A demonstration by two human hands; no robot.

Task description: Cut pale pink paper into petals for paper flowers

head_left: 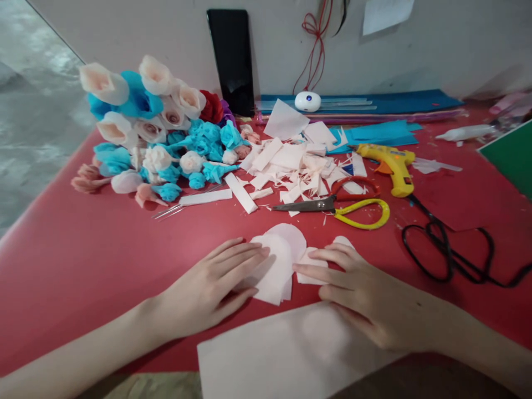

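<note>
My left hand (222, 280) lies flat with its fingers stretched over a small stack of pale pink paper petals (276, 266). Just right of that stack, my right hand (357, 288) rests with fingers apart on smaller paper pieces (310, 269); another rounded piece (344, 241) shows behind its fingers. A large pale sheet of paper (266, 354) lies at the table's front edge, partly under my right hand. Scissors (320, 205) with one red and one yellow handle lie beyond my hands, blades pointing left.
Paper flowers (166, 138) in blue, white and pink crowd the back left. Paper scraps (297, 160) are heaped mid-table. A yellow glue gun (393, 166) with a black cord (451, 255) lies right. A dark phone (231, 61) leans on the wall. Blue paper (378, 136) lies behind.
</note>
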